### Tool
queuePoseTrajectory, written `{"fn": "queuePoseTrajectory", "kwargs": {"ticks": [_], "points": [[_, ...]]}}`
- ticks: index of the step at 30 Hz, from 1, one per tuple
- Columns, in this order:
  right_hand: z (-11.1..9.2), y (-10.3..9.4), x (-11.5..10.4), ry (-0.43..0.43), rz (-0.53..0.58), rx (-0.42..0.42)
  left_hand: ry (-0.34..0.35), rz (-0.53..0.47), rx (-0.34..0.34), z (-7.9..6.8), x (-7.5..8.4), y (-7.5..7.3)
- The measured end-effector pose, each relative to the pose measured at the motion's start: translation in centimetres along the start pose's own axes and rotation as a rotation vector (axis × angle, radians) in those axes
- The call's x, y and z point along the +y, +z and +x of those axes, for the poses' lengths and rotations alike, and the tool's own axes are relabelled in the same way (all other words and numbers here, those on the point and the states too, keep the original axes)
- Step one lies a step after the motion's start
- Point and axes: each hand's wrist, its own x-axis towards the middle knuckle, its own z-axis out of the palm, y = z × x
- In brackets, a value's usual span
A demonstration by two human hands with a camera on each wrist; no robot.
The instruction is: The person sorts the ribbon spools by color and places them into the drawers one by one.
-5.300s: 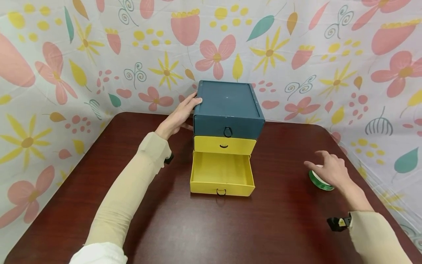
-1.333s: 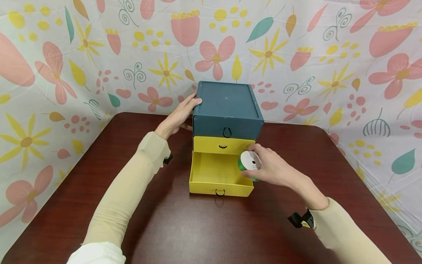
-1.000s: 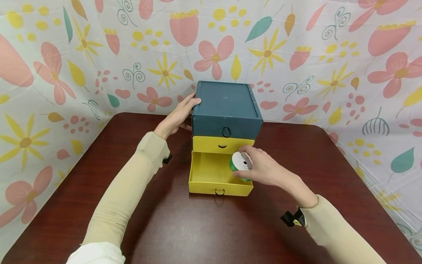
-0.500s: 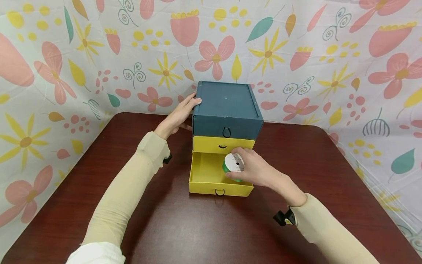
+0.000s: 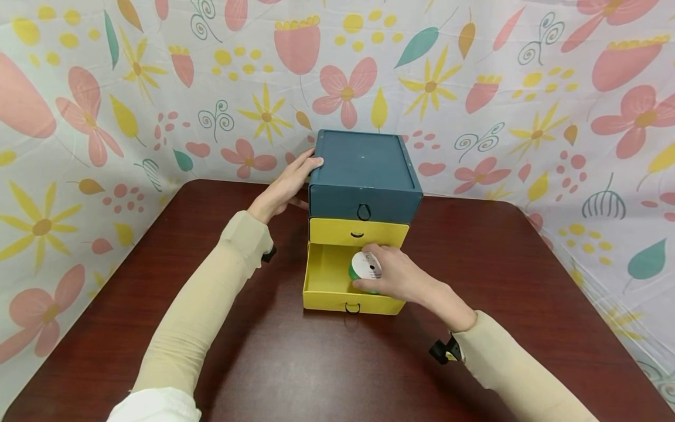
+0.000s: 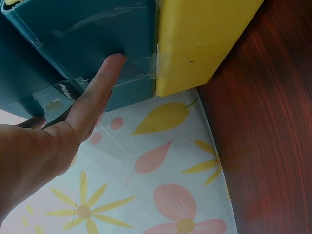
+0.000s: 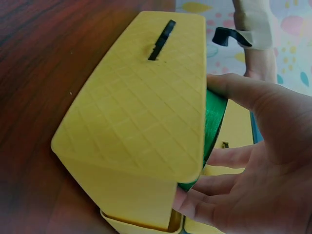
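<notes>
In the head view a small drawer unit [image 5: 364,158] with a blue top and yellow lower drawers stands at the back of the table. Its bottom yellow drawer [image 5: 329,300] is pulled out. My right hand [image 5: 406,278] grips a spool of green ribbon [image 5: 364,266] with a white label, low within that drawer. Seen from the right wrist, the green ribbon [image 7: 213,119] is partly hidden behind the yellow drawer front [image 7: 131,102]. My left hand [image 5: 285,187] rests on the unit's left side, thumb at the top edge; in the left wrist view a straight finger [image 6: 100,85] touches the blue side.
The dark red-brown table [image 5: 311,369] stretches in front of and beside the unit. A floral cloth [image 5: 211,88] hangs behind it. The middle yellow drawer [image 5: 337,230] and the blue top drawer [image 5: 337,202] are closed, each with a black pull loop.
My right hand took the ribbon spool from the table's right side and carried it left over the open drawer, then farther left and slightly down into it. The left hand has stayed put.
</notes>
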Motion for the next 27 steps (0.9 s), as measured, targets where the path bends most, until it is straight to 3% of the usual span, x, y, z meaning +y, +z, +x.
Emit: {"fn": "queuePoseTrajectory", "kwargs": {"ticks": [13, 27], "points": [[1.2, 2.2, 0.5, 0.017, -0.045, -0.043, -0.001, 0.005, 0.001, 0.1, -0.1, 0.0], [2.0, 2.7, 0.8, 0.02, -0.08, -0.063, 0.005, -0.002, -0.003, 0.0, -0.1, -0.1]]}}
